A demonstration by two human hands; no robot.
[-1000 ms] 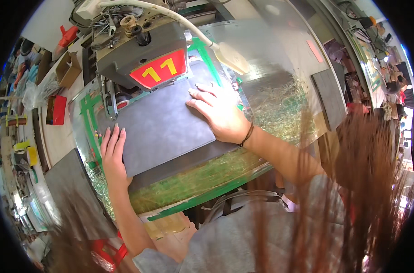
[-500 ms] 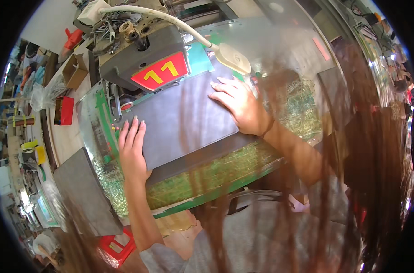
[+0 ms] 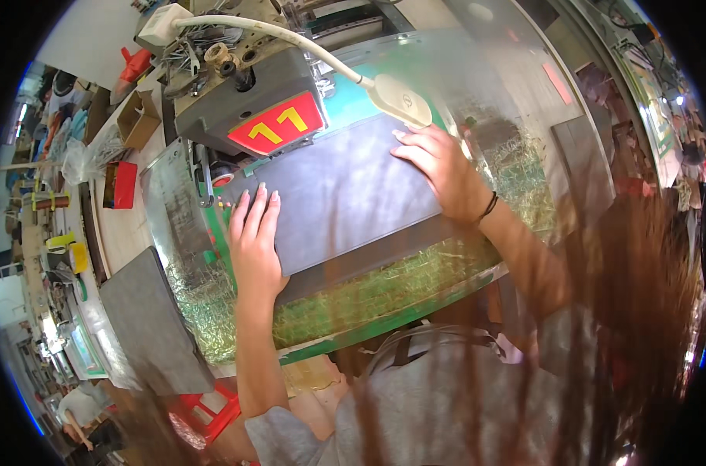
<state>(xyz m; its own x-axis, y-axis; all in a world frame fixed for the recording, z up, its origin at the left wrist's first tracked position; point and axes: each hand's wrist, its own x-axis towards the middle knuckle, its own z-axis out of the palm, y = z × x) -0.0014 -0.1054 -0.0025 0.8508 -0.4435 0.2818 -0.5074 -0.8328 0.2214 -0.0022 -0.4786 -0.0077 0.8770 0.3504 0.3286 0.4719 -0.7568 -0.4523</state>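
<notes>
A smooth grey sheet (image 3: 345, 198) is lying over the middle of the table (image 3: 415, 281), set back from the table's near edge. A darker panel (image 3: 368, 259) is showing from under it along its near side.

The left hand (image 3: 256, 245) is resting at the sheet's left edge, its fingers extended, slightly apart and not closing around anything. The right hand (image 3: 450, 175) is lying over the sheet's right edge, fingers gently bent on the upper face; its thumb is not showing clearly, so whether it is pinching the sheet cannot be told. A dark band (image 3: 489, 203) is circling the right wrist.

The machine head (image 3: 205, 116), bearing a red plate (image 3: 248, 136), is standing toward the table's far-left corner, with the sheet's far side reaching up to it. A white lamp (image 3: 399, 99) is hanging just beyond the right hand's fingertips.

Green tape (image 3: 345, 339) is running along the table's near edge. One dark board (image 3: 155, 318) is lying beside the near-left corner; another dark slab (image 3: 582, 159) is lying near the right edge. Blurred strands of hair (image 3: 640, 311) are partly obscuring the near-right corner.
</notes>
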